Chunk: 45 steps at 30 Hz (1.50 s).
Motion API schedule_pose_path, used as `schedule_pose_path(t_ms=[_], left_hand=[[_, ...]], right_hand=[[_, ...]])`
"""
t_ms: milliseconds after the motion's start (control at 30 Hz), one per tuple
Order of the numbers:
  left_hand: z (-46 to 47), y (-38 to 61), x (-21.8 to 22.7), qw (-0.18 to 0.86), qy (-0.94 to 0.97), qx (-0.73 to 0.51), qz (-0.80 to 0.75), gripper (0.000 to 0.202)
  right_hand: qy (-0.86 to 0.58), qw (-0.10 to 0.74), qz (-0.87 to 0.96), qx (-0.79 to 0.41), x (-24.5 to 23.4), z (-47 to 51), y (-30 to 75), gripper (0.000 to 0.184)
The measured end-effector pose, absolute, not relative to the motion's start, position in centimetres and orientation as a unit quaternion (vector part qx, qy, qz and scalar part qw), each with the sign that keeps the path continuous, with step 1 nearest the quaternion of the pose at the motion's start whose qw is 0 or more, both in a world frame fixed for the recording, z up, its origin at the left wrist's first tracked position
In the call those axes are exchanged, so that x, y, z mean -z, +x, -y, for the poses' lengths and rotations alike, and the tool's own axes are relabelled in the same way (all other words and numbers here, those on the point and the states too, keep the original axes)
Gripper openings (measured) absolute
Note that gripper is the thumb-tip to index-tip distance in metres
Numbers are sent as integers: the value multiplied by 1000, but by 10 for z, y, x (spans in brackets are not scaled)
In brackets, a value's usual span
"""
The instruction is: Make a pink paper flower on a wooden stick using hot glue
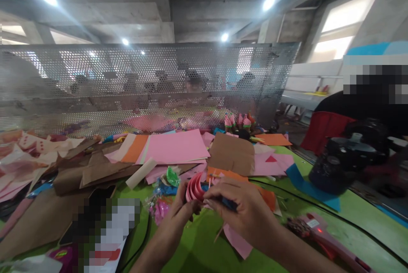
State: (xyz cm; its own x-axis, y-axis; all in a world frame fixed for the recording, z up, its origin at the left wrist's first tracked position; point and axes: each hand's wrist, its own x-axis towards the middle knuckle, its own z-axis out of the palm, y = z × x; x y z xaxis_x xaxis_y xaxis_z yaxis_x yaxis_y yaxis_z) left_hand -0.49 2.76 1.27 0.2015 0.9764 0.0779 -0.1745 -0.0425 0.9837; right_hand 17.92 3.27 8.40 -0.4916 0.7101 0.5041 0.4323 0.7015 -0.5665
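Pink paper strips, curled into layered loops, are held up over the green table. My left hand grips the curl from the left, thumb in front. On its other side my right hand is closed, with thumb and forefinger pinching at the curl's right edge. The exact bit under those fingertips is partly hidden. Below the right hand lies a loose pink paper piece. Clear plastic bags with shiny pink and green contents sit beside and behind the left hand.
A pink glue gun with a red light lies at right, near a black cable. Pink sheets, brown card and a dark machine stand farther back. A phone lies left. A perforated metal screen borders the table.
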Motion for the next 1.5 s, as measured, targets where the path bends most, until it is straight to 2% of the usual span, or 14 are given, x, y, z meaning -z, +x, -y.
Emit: schedule_pose_path(t_ms=[233, 500, 633, 833, 1033, 1267, 1500], left_hand=[[-34, -9, -3, 578, 513, -512, -375, 51], [-35, -7, -3, 570, 496, -541, -368, 55], [-36, -8, -3, 568, 494, -537, -381, 55], [-38, -12, 0, 587, 491, -517, -384, 67], [-36, -9, 0, 590, 468, -527, -393, 78], [-33, -11, -7, 591, 473, -514, -405, 79], [-33, -12, -8, 597, 464, -511, -409, 79]], right_hand=[[-381, 421, 738, -363, -84, -50, 189, 10], [-388, 438, 630, -510, -75, -54, 198, 27], [-383, 437, 621, -527, -76, -51, 198, 27], [-368, 418, 624, -549, -76, -49, 198, 21], [-375, 405, 651, -520, -79, -48, 193, 31], [-376, 415, 671, -486, -69, -50, 193, 21], [-385, 394, 641, -535, -73, -45, 194, 29]])
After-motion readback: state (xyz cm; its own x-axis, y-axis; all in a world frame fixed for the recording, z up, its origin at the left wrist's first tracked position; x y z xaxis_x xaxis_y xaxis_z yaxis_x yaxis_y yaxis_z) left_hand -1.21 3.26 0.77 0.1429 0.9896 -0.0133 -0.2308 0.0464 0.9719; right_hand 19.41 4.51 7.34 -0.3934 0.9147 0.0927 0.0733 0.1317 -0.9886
